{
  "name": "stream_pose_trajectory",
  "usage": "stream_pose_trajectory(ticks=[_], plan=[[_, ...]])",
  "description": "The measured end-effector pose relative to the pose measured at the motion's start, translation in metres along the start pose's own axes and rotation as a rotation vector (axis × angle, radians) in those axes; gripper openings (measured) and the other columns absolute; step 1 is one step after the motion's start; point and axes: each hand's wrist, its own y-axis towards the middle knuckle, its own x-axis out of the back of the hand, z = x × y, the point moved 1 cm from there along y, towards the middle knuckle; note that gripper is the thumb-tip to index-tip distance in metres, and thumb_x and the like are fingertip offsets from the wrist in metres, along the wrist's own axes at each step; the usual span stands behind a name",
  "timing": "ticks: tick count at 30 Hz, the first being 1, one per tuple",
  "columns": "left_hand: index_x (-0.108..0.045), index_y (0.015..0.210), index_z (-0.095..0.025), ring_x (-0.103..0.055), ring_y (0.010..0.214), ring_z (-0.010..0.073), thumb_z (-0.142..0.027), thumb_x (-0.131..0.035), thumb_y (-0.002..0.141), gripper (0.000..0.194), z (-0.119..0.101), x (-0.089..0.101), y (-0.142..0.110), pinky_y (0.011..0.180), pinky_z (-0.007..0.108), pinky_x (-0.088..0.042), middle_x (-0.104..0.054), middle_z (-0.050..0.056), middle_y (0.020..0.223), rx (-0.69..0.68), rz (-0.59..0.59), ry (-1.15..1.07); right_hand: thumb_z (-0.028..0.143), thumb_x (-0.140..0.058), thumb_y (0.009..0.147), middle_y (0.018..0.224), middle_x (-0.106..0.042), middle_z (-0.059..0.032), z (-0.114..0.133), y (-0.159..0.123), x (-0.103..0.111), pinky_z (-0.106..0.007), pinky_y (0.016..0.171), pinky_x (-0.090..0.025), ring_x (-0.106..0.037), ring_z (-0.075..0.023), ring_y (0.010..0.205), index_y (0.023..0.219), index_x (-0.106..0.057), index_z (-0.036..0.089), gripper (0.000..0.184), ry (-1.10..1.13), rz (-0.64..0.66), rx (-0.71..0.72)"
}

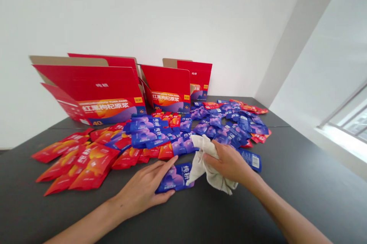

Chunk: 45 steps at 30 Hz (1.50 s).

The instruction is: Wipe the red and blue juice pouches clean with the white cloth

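My left hand (147, 186) grips the left end of a blue-purple pouch (178, 179) lying flat near the front of the table, thumb on its lower edge and fingers along the upper one. A crumpled off-white cloth (216, 181) is bunched in my right hand (228, 162). Its loose left corner hangs over the pouch's right end and hides part of it. Just behind my right wrist lies another blue pouch (254, 160) with a white barcode label showing.
Red-orange pouches (94, 160) are fanned out at the left, with stacked blue pouches (149, 129) beside them. A heap of blue pouches (232, 122) spreads to the right, some red among them. Several open red cartons (114, 83) stand behind on the dark table (298, 183), before a white wall.
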Motion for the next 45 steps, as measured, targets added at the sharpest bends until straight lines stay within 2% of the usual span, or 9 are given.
stream_pose_trajectory(ticks=[4,7,14,17,21,26,31,38,45], plan=[[-0.019,0.142,-0.027,-0.051,0.116,0.0237,-0.042,-0.057,0.081,0.074,0.018,0.010,-0.008,0.097,0.034,-0.042,-0.052,0.007,0.129,-0.060,-0.107,0.124,0.047,-0.041,0.087,0.088,-0.064,-0.0019,0.005,-0.011,-0.017,-0.025,0.057,-0.027,-0.060,-0.0175,0.076,0.099,-0.050,0.023,0.029,0.054,-0.115,0.000],[-0.020,0.141,-0.025,-0.049,0.118,0.0234,-0.044,-0.053,0.083,0.070,0.038,0.021,-0.001,0.100,0.035,-0.040,-0.052,0.008,0.129,0.011,-0.170,0.187,0.047,-0.043,0.086,0.092,-0.064,-0.0028,0.007,-0.009,-0.037,-0.026,0.059,-0.028,-0.060,-0.0185,0.078,0.101,-0.051,0.022,0.029,0.008,-0.078,0.027],[-0.029,0.138,-0.023,-0.046,0.121,0.0264,-0.053,-0.047,0.083,0.065,0.075,0.036,0.025,0.098,0.039,-0.039,-0.048,0.011,0.132,0.139,-0.083,0.241,0.045,-0.043,0.085,0.098,-0.063,-0.0045,0.005,-0.002,-0.050,-0.026,0.063,-0.032,-0.061,-0.0198,0.084,0.101,-0.051,0.022,0.029,-0.017,-0.008,0.033],[-0.027,0.139,-0.022,-0.039,0.126,0.0271,-0.056,-0.044,0.084,0.067,0.065,0.052,0.052,0.102,0.041,-0.034,-0.043,0.010,0.137,0.110,-0.106,0.220,0.044,-0.043,0.085,0.098,-0.063,-0.0052,0.006,-0.002,-0.050,-0.027,0.064,-0.033,-0.061,-0.0203,0.084,0.102,-0.051,0.022,0.029,-0.013,0.003,0.034],[-0.025,0.140,-0.016,-0.037,0.127,0.0272,-0.051,-0.039,0.087,0.065,0.035,0.062,0.131,0.104,0.042,-0.030,-0.039,0.014,0.139,-0.008,-0.068,0.134,0.043,-0.045,0.083,0.097,-0.063,-0.0056,0.008,-0.001,-0.052,-0.027,0.066,-0.035,-0.061,-0.0216,0.086,0.104,-0.051,0.023,0.029,-0.005,-0.012,0.033],[-0.036,0.135,-0.020,-0.037,0.126,0.0258,-0.048,-0.054,0.082,0.062,0.004,0.009,0.246,0.104,0.040,-0.031,-0.040,0.010,0.139,-0.140,0.118,0.074,0.042,-0.047,0.082,0.097,-0.063,-0.0052,0.009,-0.001,-0.053,-0.028,0.066,-0.037,-0.061,-0.0224,0.084,0.104,-0.051,0.023,0.030,0.000,-0.028,0.017],[-0.047,0.123,-0.017,-0.052,0.109,0.0252,-0.035,-0.053,0.088,0.040,-0.002,-0.054,0.302,0.090,0.049,-0.044,-0.049,0.010,0.127,-0.094,0.214,0.048,0.043,-0.048,0.080,0.093,-0.062,-0.0034,0.006,0.000,-0.054,-0.028,0.066,-0.038,-0.062,-0.0217,0.083,0.099,-0.051,0.024,0.027,0.019,-0.037,0.008],[-0.044,0.129,-0.018,-0.047,0.119,0.0268,-0.037,-0.049,0.089,0.044,0.009,-0.064,0.299,0.099,0.052,-0.035,-0.047,0.011,0.133,-0.148,0.145,0.023,0.044,-0.047,0.081,0.094,-0.062,-0.0039,0.001,0.002,-0.053,-0.028,0.068,-0.039,-0.061,-0.0211,0.084,0.100,-0.050,0.024,0.028,0.048,-0.015,0.012],[-0.034,0.137,-0.024,-0.045,0.124,0.0193,-0.017,-0.029,0.094,0.044,0.007,-0.013,0.252,0.100,0.034,-0.039,-0.044,0.005,0.139,-0.131,-0.071,0.026,0.044,-0.046,0.082,0.094,-0.063,-0.0042,0.000,0.000,-0.052,-0.027,0.066,-0.037,-0.061,-0.0204,0.083,0.099,-0.051,0.023,0.028,0.054,-0.029,0.035]])
